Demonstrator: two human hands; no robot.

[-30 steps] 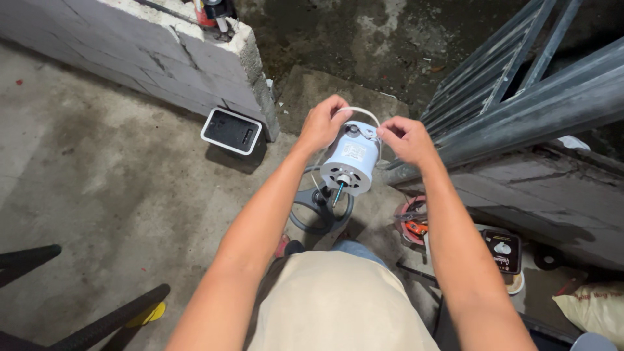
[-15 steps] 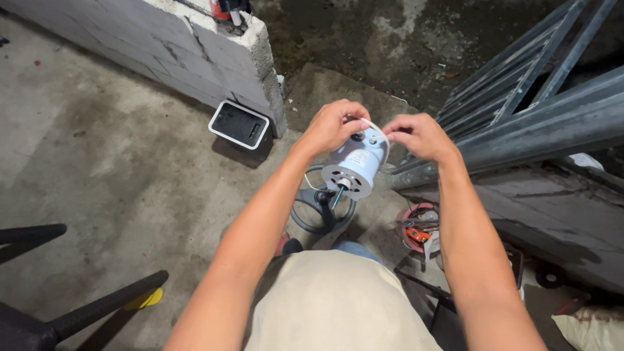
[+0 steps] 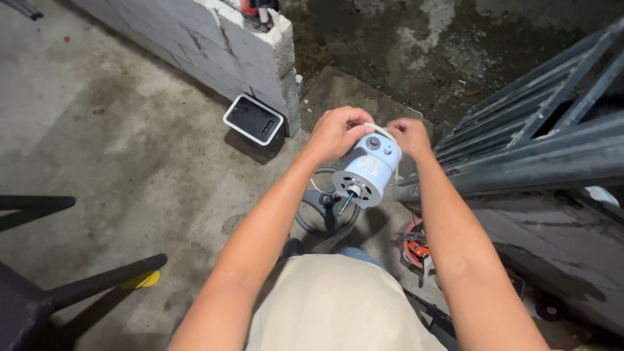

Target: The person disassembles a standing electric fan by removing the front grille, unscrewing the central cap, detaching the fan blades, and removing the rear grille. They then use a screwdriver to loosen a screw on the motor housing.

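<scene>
At nine o'clock lie black chair legs (image 3: 97, 281) on the concrete floor (image 3: 130, 162). At eleven a small black tray (image 3: 253, 119) leans by the block wall (image 3: 221, 39). At centre the left hand (image 3: 338, 133) grips the pale blue motor (image 3: 368, 170), held above a round stand (image 3: 325, 211). The right hand (image 3: 409, 135) pinches the motor's white wire (image 3: 383, 130). A metal gate (image 3: 533, 143) fills three o'clock.

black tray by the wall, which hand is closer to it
Left. The left hand is just right of the black tray; the right hand is farther right, beyond the motor.
</scene>
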